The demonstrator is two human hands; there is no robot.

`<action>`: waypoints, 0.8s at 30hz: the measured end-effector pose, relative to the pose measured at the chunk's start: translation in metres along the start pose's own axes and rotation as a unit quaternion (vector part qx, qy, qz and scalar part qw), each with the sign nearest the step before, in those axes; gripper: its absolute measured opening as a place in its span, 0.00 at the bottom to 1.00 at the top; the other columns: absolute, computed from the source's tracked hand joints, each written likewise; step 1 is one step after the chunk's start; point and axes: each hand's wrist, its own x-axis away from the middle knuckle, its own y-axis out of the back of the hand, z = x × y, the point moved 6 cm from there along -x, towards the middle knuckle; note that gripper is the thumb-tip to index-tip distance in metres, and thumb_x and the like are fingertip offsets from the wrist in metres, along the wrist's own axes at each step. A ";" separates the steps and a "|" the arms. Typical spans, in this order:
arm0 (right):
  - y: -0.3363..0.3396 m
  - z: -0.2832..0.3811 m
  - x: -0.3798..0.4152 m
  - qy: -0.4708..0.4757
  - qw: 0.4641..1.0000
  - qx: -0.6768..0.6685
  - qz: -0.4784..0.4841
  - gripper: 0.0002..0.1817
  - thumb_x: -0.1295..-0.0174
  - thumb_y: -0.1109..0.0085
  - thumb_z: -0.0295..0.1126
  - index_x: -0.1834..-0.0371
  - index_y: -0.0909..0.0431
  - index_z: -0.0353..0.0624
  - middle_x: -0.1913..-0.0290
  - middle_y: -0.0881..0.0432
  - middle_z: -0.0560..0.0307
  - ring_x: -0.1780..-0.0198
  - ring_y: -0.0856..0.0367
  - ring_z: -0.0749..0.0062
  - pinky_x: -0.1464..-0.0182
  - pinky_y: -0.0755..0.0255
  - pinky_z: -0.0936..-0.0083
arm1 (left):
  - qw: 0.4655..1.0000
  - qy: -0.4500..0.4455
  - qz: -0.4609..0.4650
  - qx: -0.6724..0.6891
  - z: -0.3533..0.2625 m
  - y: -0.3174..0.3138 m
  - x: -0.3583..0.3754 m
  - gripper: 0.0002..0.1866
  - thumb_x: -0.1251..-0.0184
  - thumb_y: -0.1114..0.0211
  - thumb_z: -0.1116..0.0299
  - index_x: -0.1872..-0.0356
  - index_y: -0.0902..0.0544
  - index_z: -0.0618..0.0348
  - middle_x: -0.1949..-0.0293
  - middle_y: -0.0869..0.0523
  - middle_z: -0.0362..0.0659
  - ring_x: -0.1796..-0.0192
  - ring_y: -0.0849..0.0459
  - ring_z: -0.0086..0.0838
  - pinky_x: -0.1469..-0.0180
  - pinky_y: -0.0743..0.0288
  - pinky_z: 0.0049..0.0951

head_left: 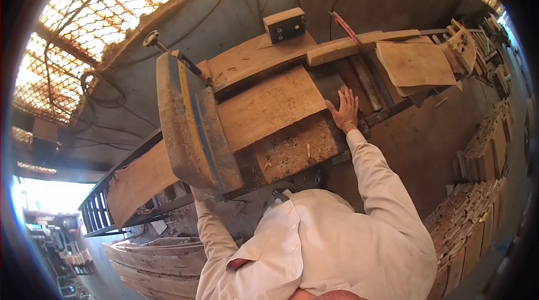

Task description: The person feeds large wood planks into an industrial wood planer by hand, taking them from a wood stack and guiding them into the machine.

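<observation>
My right hand (345, 110) lies open, fingers spread, with its thumb at the right end of a thin, wide wooden board (275, 106). The board lies flat on the sawdust-covered machine table (295, 157) and passes under the machine's upright housing (185, 120), which has a yellow stripe. To the left of the housing, a wooden sheet (140, 182) sticks out over the dark frame. My left hand (197, 194) reaches low beside the housing, which hides its fingers; only a little near the wrist shows.
A small wooden block with a dark face (284, 26) stands behind the board. On the right, more cut boards (415, 64) lie on the rails. Stacked wood pieces (471, 227) stand at the lower right, and large timber slabs (163, 260) lie at the lower left.
</observation>
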 end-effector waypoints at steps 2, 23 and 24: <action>0.000 0.000 0.002 0.001 1.000 -0.002 -0.004 0.58 0.38 0.61 0.81 0.21 0.41 0.39 0.16 0.50 0.46 0.14 0.60 0.58 0.15 0.74 0.55 | 0.999 -0.011 -0.011 -0.031 -0.004 0.012 -0.008 0.16 0.30 0.38 0.64 0.46 0.16 0.62 0.52 0.10 0.51 0.48 0.12 0.48 0.48 0.21 0.41; -0.009 -0.001 -0.005 0.022 0.999 0.021 -0.031 0.42 0.32 0.53 0.64 0.23 0.35 0.45 0.18 0.42 0.53 0.16 0.52 0.61 0.16 0.65 0.57 | 0.986 -0.074 -0.139 -0.053 0.038 0.059 -0.036 0.12 0.32 0.35 0.67 0.53 0.14 0.61 0.61 0.11 0.52 0.58 0.12 0.45 0.59 0.21 0.35; -0.010 -0.002 -0.004 0.025 0.999 0.022 -0.036 0.42 0.31 0.54 0.65 0.23 0.35 0.45 0.18 0.42 0.53 0.16 0.52 0.61 0.16 0.65 0.57 | 0.985 -0.049 -0.167 0.013 0.033 0.055 -0.037 0.12 0.32 0.35 0.68 0.52 0.14 0.61 0.62 0.11 0.52 0.60 0.12 0.43 0.60 0.21 0.34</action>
